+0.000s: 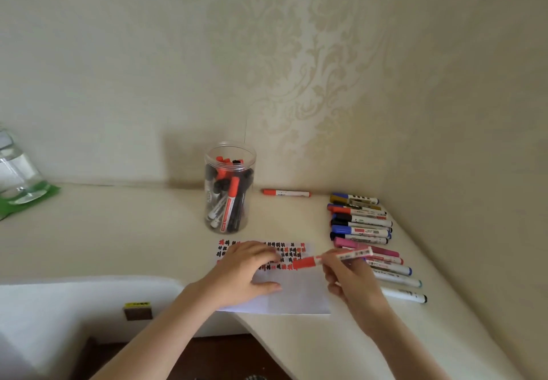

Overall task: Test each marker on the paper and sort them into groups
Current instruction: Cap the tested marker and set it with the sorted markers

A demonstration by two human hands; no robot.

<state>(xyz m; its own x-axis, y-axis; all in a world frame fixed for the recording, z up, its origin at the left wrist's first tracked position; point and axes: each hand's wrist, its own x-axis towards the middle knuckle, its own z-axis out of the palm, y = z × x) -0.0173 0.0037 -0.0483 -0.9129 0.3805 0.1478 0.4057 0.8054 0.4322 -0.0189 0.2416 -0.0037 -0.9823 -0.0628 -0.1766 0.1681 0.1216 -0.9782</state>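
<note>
Two hands, left hand (247, 270) flat on paper (296, 296), right hand (351, 279) pinching red marker (332, 258).

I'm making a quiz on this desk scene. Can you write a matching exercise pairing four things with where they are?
Things:
1. red-capped marker with white barrel
2. clear plastic jar of markers
3. lone red marker
4. white paper sheet with red and black marks

Places:
A. lying alone by the wall
B. under the left hand
C. standing behind the paper
D. held in the right hand

Pairs: 1-D, 2-C, 3-A, 4-B
</note>
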